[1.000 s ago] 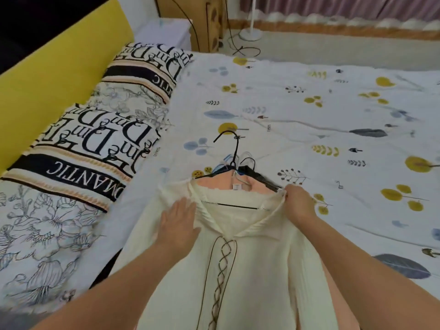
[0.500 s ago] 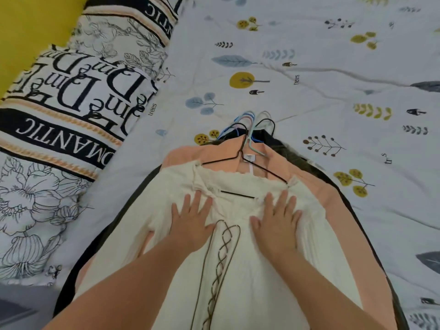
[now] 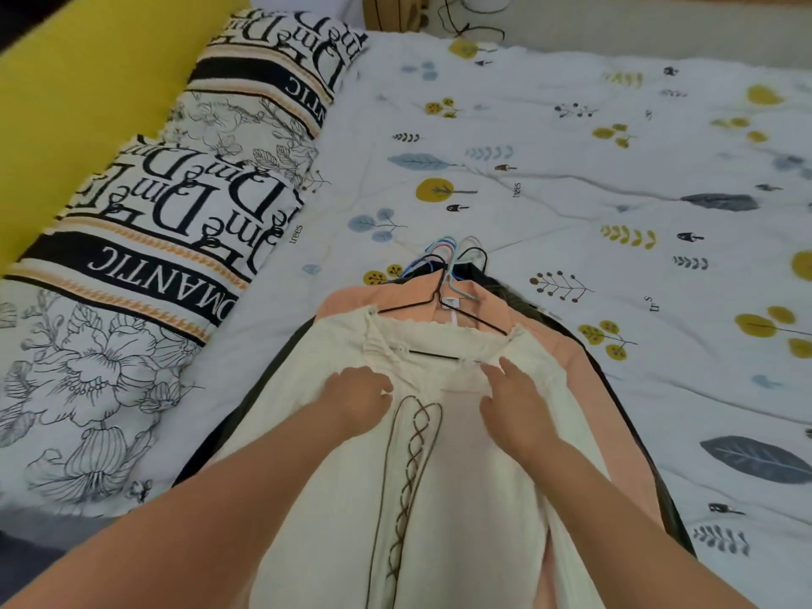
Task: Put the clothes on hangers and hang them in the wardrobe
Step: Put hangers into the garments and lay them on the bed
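Both hands lie on the chest of the cream top [image 3: 439,498], the left hand [image 3: 358,400] with fingers curled into the knit and the right hand [image 3: 514,410] flat with fingers loosely spread, likely settling it on its black hanger [image 3: 433,355]. It tops a stack of hung clothes (peach garment [image 3: 549,340] beneath) at the near edge of the bed [image 3: 549,138], hooks pointing toward the middle. Lettered pillows [image 3: 175,222] line the left edge against a yellow headboard [image 3: 79,98].

Cream top [image 3: 439,498], peach shirt [image 3: 567,362], leaf-print sheet [image 3: 571,169]

the near pillow [image 3: 145,261] reads "omantic" upside down; the bedsheet [image 3: 549,138] reads "trees".
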